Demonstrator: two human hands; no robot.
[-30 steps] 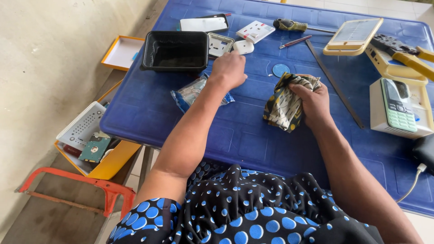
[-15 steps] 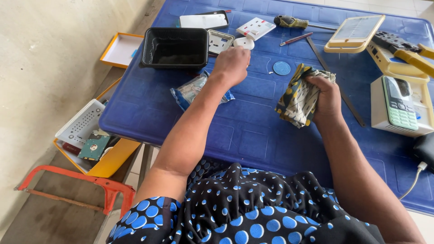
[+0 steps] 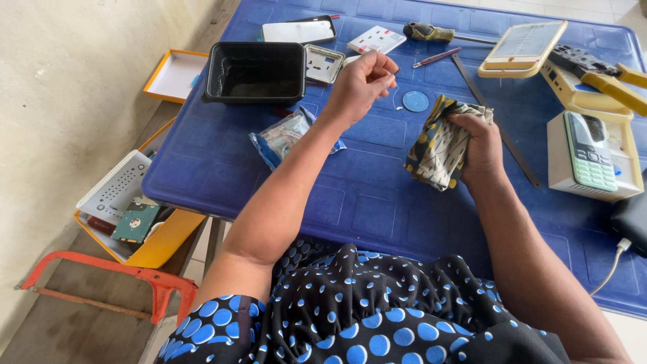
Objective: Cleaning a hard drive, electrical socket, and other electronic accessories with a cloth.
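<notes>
Patterned cloth [image 3: 441, 148] is being gripped in the right hand [image 3: 480, 145], fingers curled tight around the bundle, just right of the black tray [image 3: 255, 71] on the blue table [image 3: 377, 202]. The left hand [image 3: 360, 84] is being held raised beside that tray, fingers pinched shut; anything between them cannot be told. A firm, bunched hold is judged best for wiping. Compared with a second ago, the left hand is being lifted off the table, away from the round white piece.

bare table [image 3: 364, 195] btwn hands, tray [image 3: 255, 71] ahead
</notes>
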